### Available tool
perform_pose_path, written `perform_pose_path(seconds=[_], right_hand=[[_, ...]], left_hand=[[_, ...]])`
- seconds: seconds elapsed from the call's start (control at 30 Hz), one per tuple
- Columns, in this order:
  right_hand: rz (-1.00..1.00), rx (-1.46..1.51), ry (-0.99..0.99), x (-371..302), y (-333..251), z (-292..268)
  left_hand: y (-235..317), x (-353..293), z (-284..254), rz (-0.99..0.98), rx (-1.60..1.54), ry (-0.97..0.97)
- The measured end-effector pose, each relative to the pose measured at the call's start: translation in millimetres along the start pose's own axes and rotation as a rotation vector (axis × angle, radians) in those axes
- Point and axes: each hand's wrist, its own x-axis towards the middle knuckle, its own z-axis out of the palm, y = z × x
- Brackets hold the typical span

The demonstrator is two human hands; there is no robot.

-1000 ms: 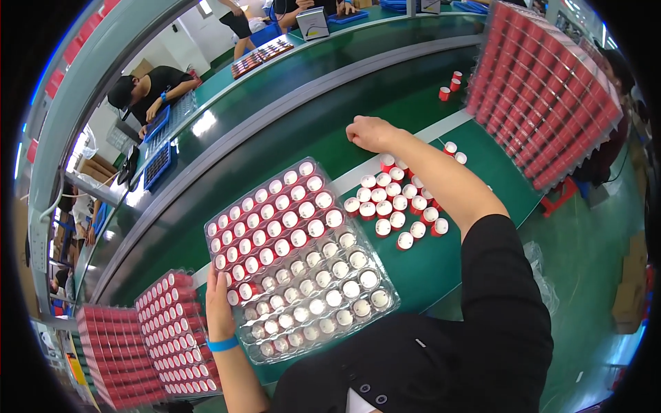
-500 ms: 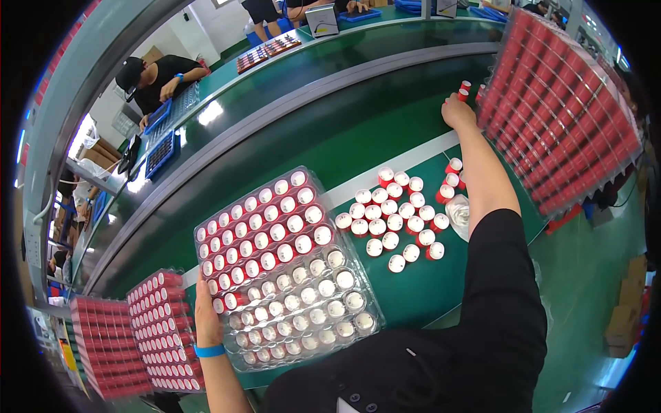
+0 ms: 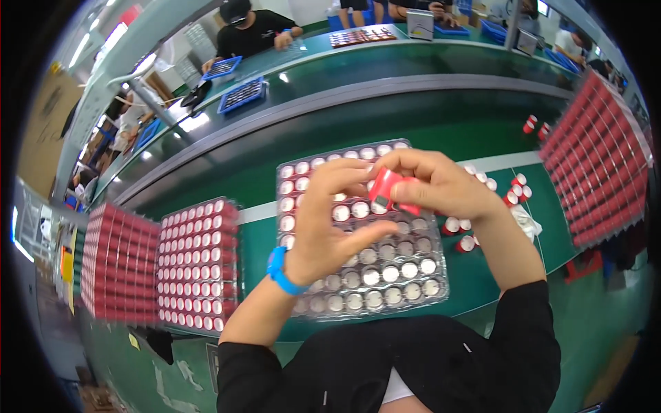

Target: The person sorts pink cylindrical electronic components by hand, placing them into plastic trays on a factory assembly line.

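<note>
My right hand is closed around a small red cylinder with a white end, and more red shows under its fingers. Facing it, my left hand has thumb and fingers spread, the fingertips close to the cylinder; whether they touch it is hard to see. Both hands are above a clear plastic tray of round pockets. White-topped red cylinders fill its far rows, partly hidden by my hands. The nearer rows show white discs without red sides.
Loose red cylinders stand right of the tray, near a crumpled white wrapper. Tall stacks of filled trays rise at the right and left. Two more cylinder groups stand far right. Across the bench, a person works beside blue trays.
My right hand has come back from the far right to above the tray with red cylinders. My left hand has let go of the tray's left edge and risen. The view has turned.
</note>
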Motion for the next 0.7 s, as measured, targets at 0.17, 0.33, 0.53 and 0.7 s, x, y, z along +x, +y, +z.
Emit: perform_pose_path(seconds=[0.17,0.33,0.53,0.7], right_hand=[[-0.027,0.103,0.107,18,-20,42],[0.009,0.265,0.285,30,-7,35],[-0.050,0.382,0.378,34,7,42],[-0.170,0.194,0.425,35,15,47]], left_hand=[[4,0,-26,-0.041,-0.192,0.036],[-6,-5,-50,-0.452,-0.720,0.163],[-15,-1,-52,-0.452,-0.624,0.110],[-35,-7,-42,-0.386,-0.645,0.159]])
